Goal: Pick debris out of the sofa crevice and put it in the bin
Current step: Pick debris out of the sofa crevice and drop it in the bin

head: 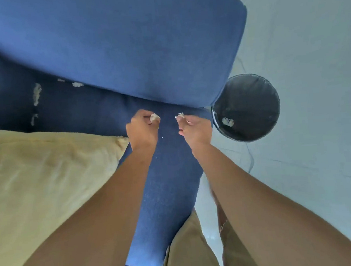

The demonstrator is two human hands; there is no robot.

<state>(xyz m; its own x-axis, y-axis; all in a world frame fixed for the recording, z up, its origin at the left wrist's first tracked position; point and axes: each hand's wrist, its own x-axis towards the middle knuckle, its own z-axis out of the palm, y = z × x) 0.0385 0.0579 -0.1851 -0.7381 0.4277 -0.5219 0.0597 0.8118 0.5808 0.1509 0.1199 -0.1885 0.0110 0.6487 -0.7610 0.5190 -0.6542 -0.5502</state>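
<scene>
I look down on a blue sofa point(120, 42). My left hand point(142, 129) is closed around a pale scrap of debris point(154, 117) above the seat near the crevice. My right hand point(194, 129) pinches another pale scrap point(180, 116) at its fingertips, just left of the bin. The round black bin point(246, 107) stands on the floor beside the sofa's right end, with a pale scrap point(228, 121) lying inside it. More pale debris point(37, 93) lies along the crevice at the left, with a smaller piece point(78, 84) farther right.
A yellow cushion point(36, 176) covers the seat at the left, touching my left forearm. Pale floor point(314, 78) spreads to the right of the sofa, with a thin cable point(251, 160) running past the bin. My khaki shorts point(187, 248) show at the bottom.
</scene>
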